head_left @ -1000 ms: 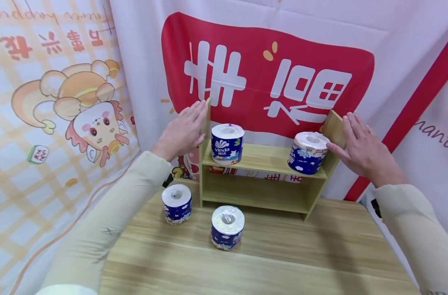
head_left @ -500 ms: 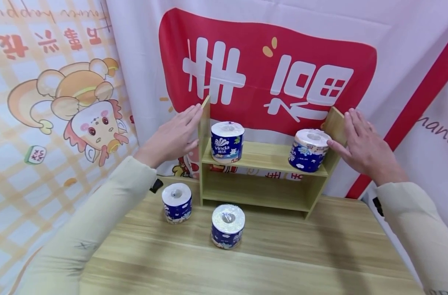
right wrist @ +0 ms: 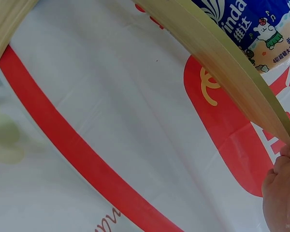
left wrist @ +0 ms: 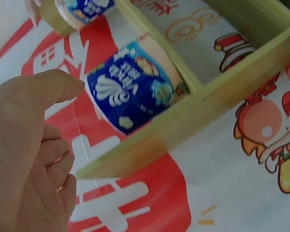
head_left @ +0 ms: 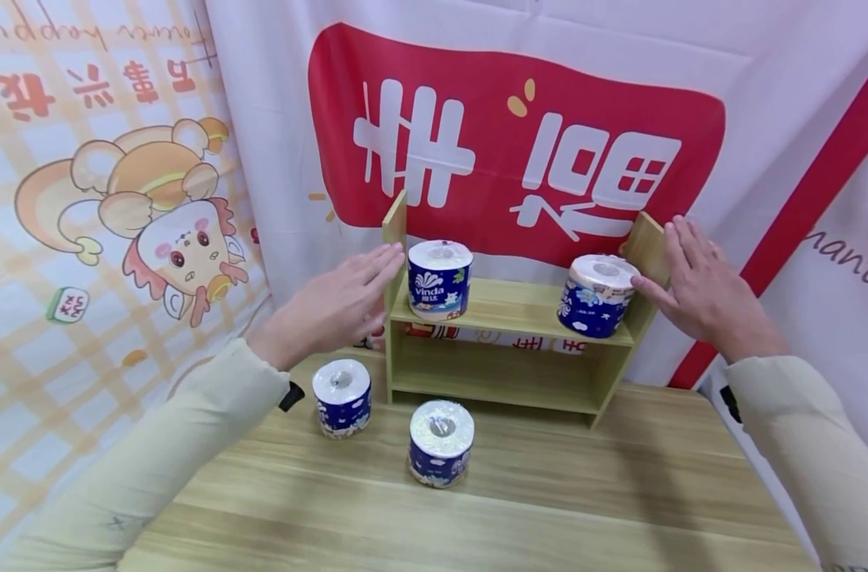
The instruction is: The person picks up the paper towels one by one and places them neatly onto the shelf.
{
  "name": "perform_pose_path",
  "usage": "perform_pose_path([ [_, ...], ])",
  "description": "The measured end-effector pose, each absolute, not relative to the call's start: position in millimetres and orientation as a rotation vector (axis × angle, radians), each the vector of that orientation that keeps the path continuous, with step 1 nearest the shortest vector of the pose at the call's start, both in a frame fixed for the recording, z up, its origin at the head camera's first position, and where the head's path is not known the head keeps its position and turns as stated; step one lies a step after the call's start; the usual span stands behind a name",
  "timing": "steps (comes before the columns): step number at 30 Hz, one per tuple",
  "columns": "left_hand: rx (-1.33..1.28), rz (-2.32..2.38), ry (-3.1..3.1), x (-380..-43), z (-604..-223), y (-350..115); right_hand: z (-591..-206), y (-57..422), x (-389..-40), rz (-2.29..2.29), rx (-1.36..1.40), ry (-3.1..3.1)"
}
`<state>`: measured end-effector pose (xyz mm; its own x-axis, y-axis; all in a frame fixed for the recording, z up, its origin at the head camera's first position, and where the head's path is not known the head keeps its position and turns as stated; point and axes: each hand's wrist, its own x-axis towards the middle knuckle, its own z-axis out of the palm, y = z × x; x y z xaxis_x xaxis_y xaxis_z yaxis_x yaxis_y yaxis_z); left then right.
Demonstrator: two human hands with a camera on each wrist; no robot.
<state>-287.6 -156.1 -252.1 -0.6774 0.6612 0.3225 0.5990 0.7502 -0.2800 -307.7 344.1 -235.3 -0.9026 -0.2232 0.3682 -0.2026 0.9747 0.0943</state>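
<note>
I have the shelf (head_left: 515, 306) near the table's (head_left: 548, 500) back edge, long axis running left to right between my hands. The right hand (head_left: 712, 290), fingers straight, looks nearer, against its right end; the left hand (head_left: 333, 298), fingers straight, sits just beside its left end.

- Two-tier shelf unit (head_left: 515, 304), off centre towards 4 o'clock: pale wood-grain boards, smooth, matt.
- Vinda toilet roll (head_left: 441, 290) at the centre: smooth, plastic-looking printed wrap, lightly glossy.
- Toilet roll (head_left: 439, 463) at 6 o'clock: crinkled, glinting film over white paper.
- Tabletop (head_left: 548, 508), 5 o'clock: wood-grain, smooth, faint sheen.
- Backdrop (head_left: 591, 44), 1 o'clock: smooth, cloth-like, lightly creased.
- Sleeve (head_left: 183, 445), 8 o'clock: matt cloth.
</note>
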Motion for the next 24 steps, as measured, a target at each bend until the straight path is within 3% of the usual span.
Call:
perform_pose_path([
  [24,-1.248,0.255,-2.575,-260,-310,-130,-235,344,-307,-0.050,0.302,-2.738],
])
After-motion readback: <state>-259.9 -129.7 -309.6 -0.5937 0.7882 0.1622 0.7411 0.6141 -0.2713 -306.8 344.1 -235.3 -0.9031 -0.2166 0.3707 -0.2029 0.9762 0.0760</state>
